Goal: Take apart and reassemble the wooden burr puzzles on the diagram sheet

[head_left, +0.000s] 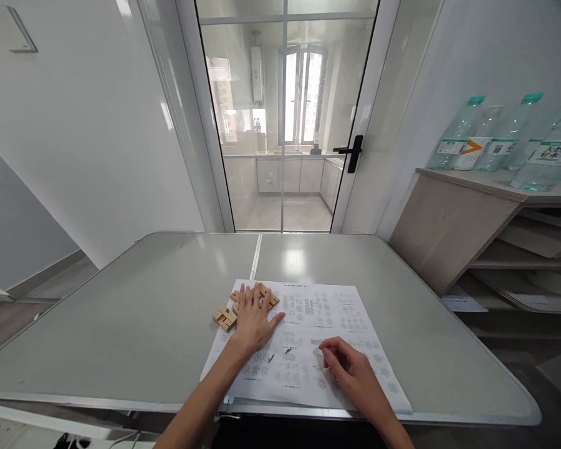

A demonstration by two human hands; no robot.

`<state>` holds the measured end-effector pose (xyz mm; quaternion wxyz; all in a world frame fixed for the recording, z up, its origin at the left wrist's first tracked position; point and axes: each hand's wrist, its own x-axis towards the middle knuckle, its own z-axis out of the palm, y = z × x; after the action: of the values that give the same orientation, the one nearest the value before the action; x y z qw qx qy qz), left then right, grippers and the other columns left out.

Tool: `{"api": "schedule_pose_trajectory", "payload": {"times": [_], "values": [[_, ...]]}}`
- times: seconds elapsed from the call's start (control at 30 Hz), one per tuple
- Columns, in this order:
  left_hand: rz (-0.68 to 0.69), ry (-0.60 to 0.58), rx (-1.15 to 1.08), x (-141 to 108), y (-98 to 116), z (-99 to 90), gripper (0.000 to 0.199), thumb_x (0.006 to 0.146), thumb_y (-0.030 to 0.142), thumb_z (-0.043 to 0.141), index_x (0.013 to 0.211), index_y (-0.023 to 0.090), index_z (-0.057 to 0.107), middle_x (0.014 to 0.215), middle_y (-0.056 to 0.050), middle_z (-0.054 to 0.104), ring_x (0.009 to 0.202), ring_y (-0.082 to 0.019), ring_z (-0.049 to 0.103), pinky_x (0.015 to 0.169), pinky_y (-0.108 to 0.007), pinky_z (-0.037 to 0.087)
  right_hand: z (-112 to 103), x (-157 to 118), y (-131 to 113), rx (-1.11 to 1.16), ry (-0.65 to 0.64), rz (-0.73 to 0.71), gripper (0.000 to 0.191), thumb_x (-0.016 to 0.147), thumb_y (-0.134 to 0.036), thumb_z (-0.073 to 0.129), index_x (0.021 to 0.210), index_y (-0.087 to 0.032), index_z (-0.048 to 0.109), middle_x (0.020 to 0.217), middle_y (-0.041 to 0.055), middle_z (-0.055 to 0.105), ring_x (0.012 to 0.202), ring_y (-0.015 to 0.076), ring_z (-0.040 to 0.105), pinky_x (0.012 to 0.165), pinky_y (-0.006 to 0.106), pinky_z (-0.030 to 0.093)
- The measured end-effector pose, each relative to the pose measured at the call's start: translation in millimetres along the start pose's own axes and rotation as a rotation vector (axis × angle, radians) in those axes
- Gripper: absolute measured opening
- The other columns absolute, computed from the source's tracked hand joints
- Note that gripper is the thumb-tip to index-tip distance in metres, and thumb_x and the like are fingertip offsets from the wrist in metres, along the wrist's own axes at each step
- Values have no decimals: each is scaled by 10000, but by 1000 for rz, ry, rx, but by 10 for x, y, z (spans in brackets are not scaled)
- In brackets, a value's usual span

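Observation:
My left hand [255, 321] lies spread, palm down, over several notched wooden puzzle pieces [274, 300] at the upper left of a printed sheet of paper [308, 396]. The hand covers part of these pieces. One more notched wooden piece [224, 318] lies just left of my fingers, at the sheet's edge. My right hand [348, 368] rests on or just above the sheet's lower right, its fingers curled in loosely, and nothing shows between them. The sheet carries rows of small line diagrams and text too small to read.
The sheet lies on a grey folding table [121, 330] with a metal rim and a centre seam. Behind it stands a glass door [308, 125] with a black handle [354, 154]. Clear plastic bottles [498, 137] stand on a wooden shelf unit [467, 206] at the right.

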<state>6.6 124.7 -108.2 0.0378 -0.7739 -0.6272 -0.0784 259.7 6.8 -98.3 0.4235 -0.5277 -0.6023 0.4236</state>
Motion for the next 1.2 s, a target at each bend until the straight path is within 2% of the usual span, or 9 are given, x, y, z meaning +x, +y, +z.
{"api": "schedule_pose_trajectory", "payload": {"times": [0.1, 0.23, 0.33, 0.5, 0.67, 0.87, 1.0, 1.2], "values": [[-23, 28, -17, -59, 74, 14, 851, 934, 776, 410, 1588, 234, 465, 1688, -114, 374, 1592, -467, 138, 1272, -654, 20, 4, 4, 16, -3, -2, 0, 426, 983, -603, 564, 978, -210, 730, 750, 27, 668, 700, 204, 602, 670, 298, 486], [-150, 64, -17, -108, 128, 39, 897, 927, 778, 431, 1619, 208, 406, 1709, -163, 308, 1573, -548, 59, 1230, -715, 30, 8, 6, 25, -19, 8, 0, 433, 980, -610, 563, 971, -211, 731, 757, 26, 673, 714, 206, 609, 683, 296, 482], [-186, 62, 20, -125, 101, 35, 938, 917, 797, 429, 1631, 192, 375, 1697, -196, 319, 1559, -565, 116, 1217, -729, -1, 3, 1, 27, -18, 2, 5, 430, 988, -607, 553, 973, -213, 725, 762, 25, 670, 721, 205, 611, 687, 298, 480], [-179, 72, 49, -124, 9, 4, 925, 915, 812, 409, 1618, 211, 402, 1683, -185, 356, 1560, -540, 167, 1219, -729, -6, -13, 4, 42, 0, 8, -14, 425, 985, -599, 570, 981, -209, 740, 748, 26, 669, 695, 199, 603, 646, 293, 478], [-93, 27, 40, -87, 15, -7, 817, 977, 721, 389, 1620, 218, 400, 1664, -163, 403, 1584, -483, 158, 1251, -686, 28, -13, 18, 51, 4, -12, 1, 419, 989, -607, 552, 971, -222, 716, 762, 18, 670, 714, 202, 602, 669, 295, 468], [-5, -47, -2, -121, 80, -26, 789, 993, 647, 450, 1608, 153, 420, 1688, -210, 333, 1571, -516, 167, 1254, -672, 116, -8, 24, 74, 4, -22, 8, 406, 1001, -593, 535, 989, -224, 704, 771, 14, 661, 726, 202, 591, 664, 291, 444], [84, -77, -25, -173, 110, -74, 752, 1000, 634, 468, 1615, 206, 408, 1707, -171, 309, 1575, -479, 203, 1258, -642, 183, -9, 33, 101, 4, -21, -15, 399, 1001, -579, 541, 982, -216, 704, 766, 17, 667, 726, 203, 604, 692, 299, 457], [310, -106, -104, -346, 180, -121, 784, 1007, 699, 416, 1647, 256, 327, 1750, -149, 177, 1597, -442, 150, 1263, -619, 236, -17, 55, 91, 2, -18, -15, 416, 1008, -590, 528, 996, -209, 693, 763, 15, 663, 711, 197, 605, 682, 295, 461]]}}
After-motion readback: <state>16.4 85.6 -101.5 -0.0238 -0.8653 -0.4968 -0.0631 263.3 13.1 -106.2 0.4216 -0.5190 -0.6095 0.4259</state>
